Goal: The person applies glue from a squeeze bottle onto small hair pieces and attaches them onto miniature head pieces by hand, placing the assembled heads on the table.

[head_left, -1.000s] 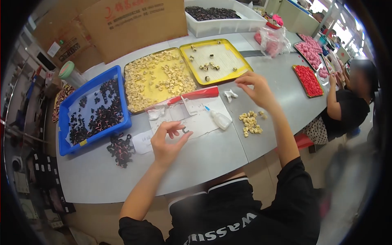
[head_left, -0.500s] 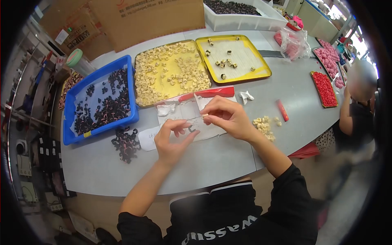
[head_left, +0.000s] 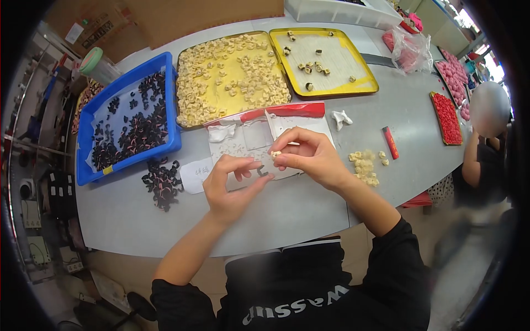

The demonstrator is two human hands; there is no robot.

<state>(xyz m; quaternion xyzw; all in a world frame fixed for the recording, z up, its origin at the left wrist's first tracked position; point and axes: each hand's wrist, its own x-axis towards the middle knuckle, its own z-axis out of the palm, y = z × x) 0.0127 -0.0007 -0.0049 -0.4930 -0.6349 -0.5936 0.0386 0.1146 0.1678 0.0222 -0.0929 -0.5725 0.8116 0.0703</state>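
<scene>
My right hand [head_left: 312, 157] pinches a small cream-coloured piece [head_left: 276, 155] between thumb and fingertips. Facing it, my left hand [head_left: 229, 185] has its thumb and index finger closed on a small dark curved piece [head_left: 262, 171]. Both hands are just above a white and red cardboard tray [head_left: 221, 149], close together but apart. A loose pile of cream pieces [head_left: 364, 168] lies to the right of my right hand. Dark curved pieces [head_left: 162, 185] are heaped to the left, beside a white paper slip [head_left: 196, 175] with writing.
A blue tray [head_left: 175, 138] of dark pieces stands left. Behind are a yellow tray [head_left: 288, 99] full of cream pieces and another yellow tray [head_left: 367, 88] with several cream-and-dark pieces. A red tube [head_left: 390, 143] and white crumpled scrap [head_left: 342, 119] lie right. A co-worker [head_left: 486, 160] sits far right.
The view has shifted, so the table and trays appear slightly higher. Both hands keep nearly the same pose, and the cream piece is turned a little in my right fingertips.
</scene>
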